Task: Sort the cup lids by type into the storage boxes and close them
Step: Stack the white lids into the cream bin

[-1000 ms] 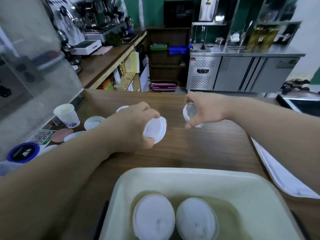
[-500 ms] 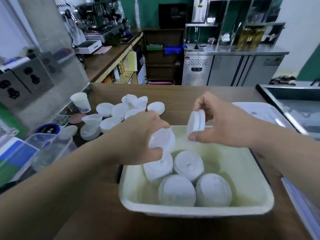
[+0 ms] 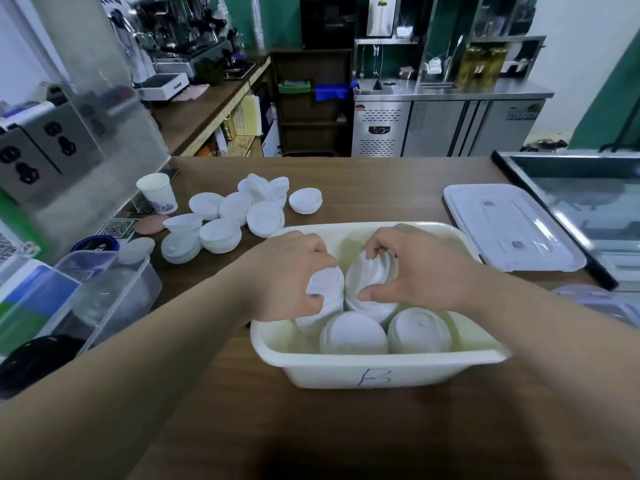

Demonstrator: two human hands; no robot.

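1. While both hands reach into the cream box (image 3: 381, 367) marked B on the table (image 3: 346, 427), the left hand (image 3: 294, 275) grips a white lid stack (image 3: 327, 282), fingers curled round it.
2. The right hand (image 3: 415, 271) pinches a second lid stack (image 3: 372, 271) just beside it, inside the box.
3. 2 nearer stacks (image 3: 353, 334) sit against the box's near wall.
4. Beyond the box to its left, loose lids (image 3: 235, 216) lie piled; right of the box lies a flat box cover (image 3: 509, 226).

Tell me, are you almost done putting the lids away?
Not yet. Lid stacks already sit in the box marked B. The left hand grips one more stack and the right hand another stack inside it. A pile of lids waits on the counter, and the cover lies beside the box, so closing is left.
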